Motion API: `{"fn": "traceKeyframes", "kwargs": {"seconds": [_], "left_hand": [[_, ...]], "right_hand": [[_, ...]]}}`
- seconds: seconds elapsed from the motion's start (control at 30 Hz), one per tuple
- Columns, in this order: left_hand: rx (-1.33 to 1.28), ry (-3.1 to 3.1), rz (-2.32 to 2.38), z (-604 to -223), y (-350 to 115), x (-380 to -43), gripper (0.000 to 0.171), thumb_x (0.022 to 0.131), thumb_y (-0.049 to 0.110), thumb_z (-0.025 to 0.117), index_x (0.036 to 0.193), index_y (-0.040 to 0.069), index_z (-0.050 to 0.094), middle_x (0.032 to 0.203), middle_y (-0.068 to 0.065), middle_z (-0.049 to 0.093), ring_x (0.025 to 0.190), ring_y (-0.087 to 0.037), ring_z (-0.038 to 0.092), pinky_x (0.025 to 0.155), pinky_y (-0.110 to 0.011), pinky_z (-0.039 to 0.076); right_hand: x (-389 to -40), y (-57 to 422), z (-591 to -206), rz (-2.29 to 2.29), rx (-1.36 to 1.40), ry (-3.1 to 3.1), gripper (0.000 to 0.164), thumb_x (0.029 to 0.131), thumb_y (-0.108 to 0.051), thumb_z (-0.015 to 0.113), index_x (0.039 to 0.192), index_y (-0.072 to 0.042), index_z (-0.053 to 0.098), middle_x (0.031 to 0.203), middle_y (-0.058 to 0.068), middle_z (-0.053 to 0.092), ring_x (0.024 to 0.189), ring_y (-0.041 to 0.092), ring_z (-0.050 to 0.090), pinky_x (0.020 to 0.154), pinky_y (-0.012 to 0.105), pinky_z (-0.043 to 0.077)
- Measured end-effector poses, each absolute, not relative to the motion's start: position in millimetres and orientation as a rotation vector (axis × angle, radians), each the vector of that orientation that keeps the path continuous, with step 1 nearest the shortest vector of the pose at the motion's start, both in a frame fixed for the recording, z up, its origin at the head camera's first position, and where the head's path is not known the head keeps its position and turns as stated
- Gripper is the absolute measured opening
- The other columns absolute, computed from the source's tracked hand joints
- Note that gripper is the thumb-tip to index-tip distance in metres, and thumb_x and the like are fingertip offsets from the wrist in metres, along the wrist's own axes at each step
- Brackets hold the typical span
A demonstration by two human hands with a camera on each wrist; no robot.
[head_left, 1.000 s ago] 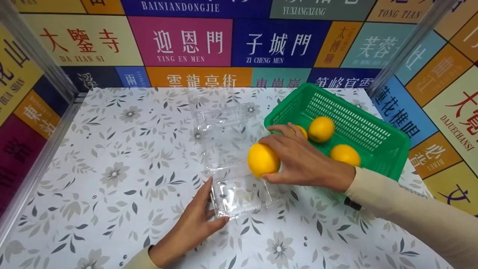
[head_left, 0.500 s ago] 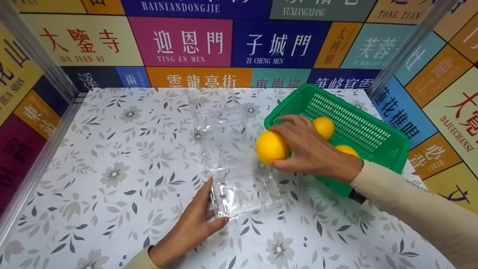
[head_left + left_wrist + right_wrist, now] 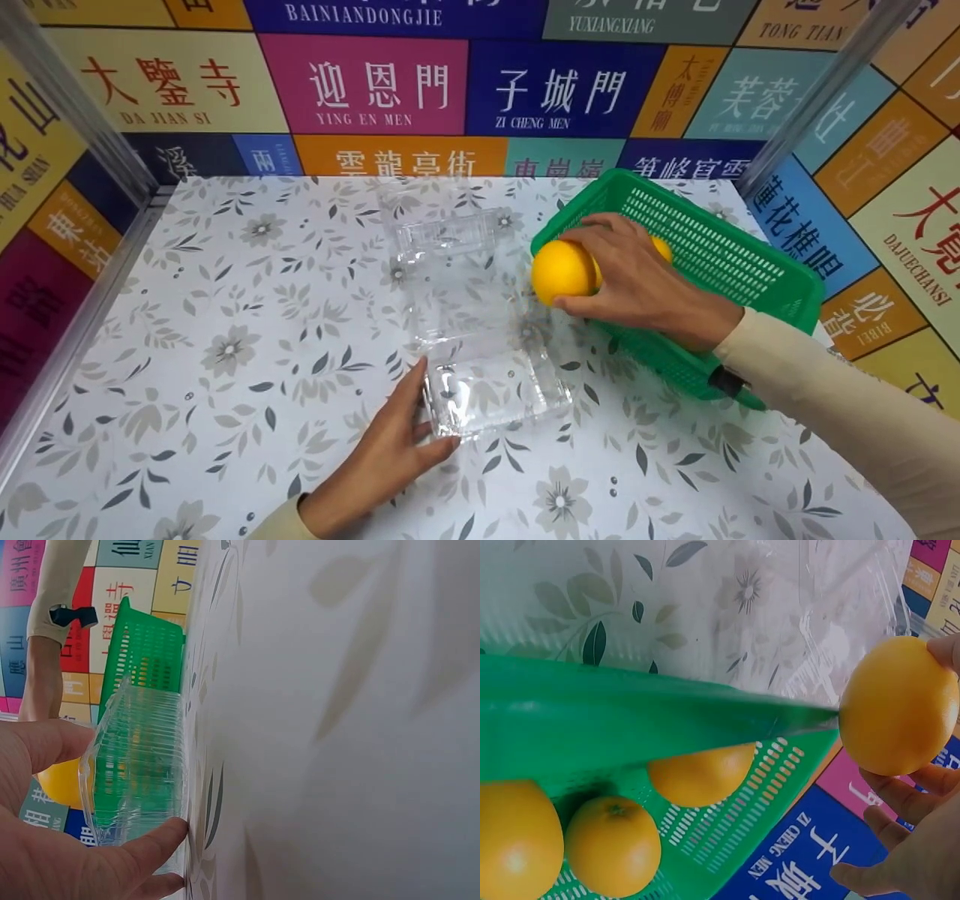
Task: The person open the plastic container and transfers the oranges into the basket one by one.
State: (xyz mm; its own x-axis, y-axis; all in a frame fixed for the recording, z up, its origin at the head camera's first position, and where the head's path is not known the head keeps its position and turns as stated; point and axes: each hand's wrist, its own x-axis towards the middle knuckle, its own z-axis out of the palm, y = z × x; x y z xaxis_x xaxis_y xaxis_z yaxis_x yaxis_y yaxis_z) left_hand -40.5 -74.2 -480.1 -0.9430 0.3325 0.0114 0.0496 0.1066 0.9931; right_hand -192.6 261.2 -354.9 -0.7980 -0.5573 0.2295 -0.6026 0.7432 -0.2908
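Observation:
My right hand (image 3: pixel 645 281) holds an orange (image 3: pixel 564 272) by its sides, close to the left rim of the green basket (image 3: pixel 720 247). In the right wrist view the held orange (image 3: pixel 900 705) overlaps the basket's corner, with fingertips on its top and underside. Three more oranges lie inside the basket, one with its stem end (image 3: pixel 615 847) up. My left hand (image 3: pixel 382 450) touches the near left corner of an unfolded clear plastic container (image 3: pixel 487 397). In the left wrist view the thumb (image 3: pixel 67 742) lies at the container's rim while the fingers (image 3: pixel 154 847) reach low along its wall.
A white table (image 3: pixel 225 420) with a grey leaf print lies under everything. Colourful panels (image 3: pixel 360 82) with printed characters stand behind and at both sides. The container's far part (image 3: pixel 450 232) stretches back, left of the basket. A dark wrist strap (image 3: pixel 726 381) sits on the right sleeve.
My right hand has moved back and to the right with the orange, from above the container to the basket's left rim. The left hand stays at the container's corner.

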Motion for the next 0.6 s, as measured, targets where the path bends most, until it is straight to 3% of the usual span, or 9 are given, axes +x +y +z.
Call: {"fn": "traceKeyframes", "kwargs": {"seconds": [0.6], "left_hand": [[0.368,2.140,1.924,-484.0,-74.2,-42.0,0.115,0.090,-0.004,0.081,0.176,0.002,0.006,0.174,-0.032,0.029,0.155,-0.045,0.044,0.115,-0.036,0.051]], "right_hand": [[-225.6,290.3,-343.1,0.549,0.691,-2.952,0.079,0.093,-0.054,0.083,0.150,-0.003,0.061,0.148,0.018,0.061,0.143,0.040,0.041,0.123,0.070,0.024]]}}
